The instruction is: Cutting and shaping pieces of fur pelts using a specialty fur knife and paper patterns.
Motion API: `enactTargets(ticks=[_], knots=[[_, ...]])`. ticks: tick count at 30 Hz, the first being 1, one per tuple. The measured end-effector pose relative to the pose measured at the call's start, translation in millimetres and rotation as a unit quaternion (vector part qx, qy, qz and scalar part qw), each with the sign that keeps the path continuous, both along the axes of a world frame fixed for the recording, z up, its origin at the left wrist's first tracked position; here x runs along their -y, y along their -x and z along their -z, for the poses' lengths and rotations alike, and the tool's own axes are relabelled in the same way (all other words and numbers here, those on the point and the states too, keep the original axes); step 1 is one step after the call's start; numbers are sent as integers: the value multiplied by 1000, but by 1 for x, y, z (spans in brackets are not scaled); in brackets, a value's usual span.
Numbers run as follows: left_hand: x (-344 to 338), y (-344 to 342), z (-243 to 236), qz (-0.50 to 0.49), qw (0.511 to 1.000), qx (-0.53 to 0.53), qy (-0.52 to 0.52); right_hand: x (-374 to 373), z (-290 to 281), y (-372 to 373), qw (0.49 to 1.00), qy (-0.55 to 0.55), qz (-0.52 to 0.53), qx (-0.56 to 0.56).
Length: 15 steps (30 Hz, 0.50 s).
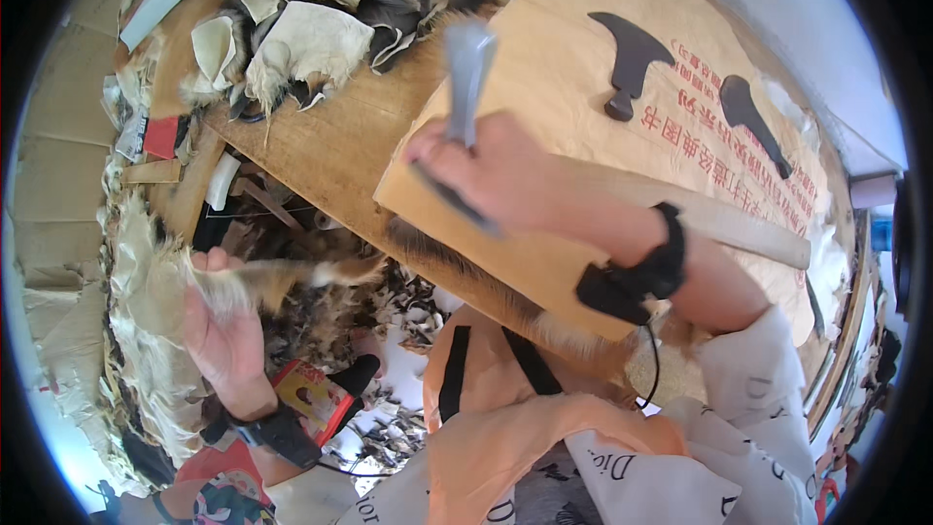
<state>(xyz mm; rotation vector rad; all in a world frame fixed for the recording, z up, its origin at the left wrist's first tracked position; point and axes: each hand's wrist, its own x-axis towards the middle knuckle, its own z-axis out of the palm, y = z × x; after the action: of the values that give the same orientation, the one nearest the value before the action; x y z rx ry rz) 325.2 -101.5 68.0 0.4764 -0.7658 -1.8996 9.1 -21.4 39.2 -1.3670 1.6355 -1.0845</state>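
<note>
My right hand (501,170) is closed around a grey metal tool (470,63) with a flared flat end pointing up and away. A dark part of it shows below the fist; motion blur hides its exact kind. It is raised above the brown paper sheet (573,68) on the wooden board. Lower left, my left hand (225,331) is turned palm up, its fingers curled at a strip of tan and white fur (282,277). The strip stretches rightward over a gap beside the board; fur partly covers the fingers.
Black and cream fur scraps (311,44) heap on the far side of the wooden board (321,146). Two dark blades (632,63) (756,126) and a long pale wooden stick (719,219) lie on the paper. Fur clippings (413,316) fill the space below; pale hides (136,321) hang left.
</note>
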Motion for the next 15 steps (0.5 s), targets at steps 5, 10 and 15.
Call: enactTargets(ticks=[5,10,15], knots=[[0,31,-21,40,996,14,76,-61,-25,85,936,235,48,-257],[-41,110,-24,-106,820,483,288,-144,-55,123,945,-66,108,-303],[-103,175,-10,230,596,509,576,-225,-30,176,918,-55,125,-372]])
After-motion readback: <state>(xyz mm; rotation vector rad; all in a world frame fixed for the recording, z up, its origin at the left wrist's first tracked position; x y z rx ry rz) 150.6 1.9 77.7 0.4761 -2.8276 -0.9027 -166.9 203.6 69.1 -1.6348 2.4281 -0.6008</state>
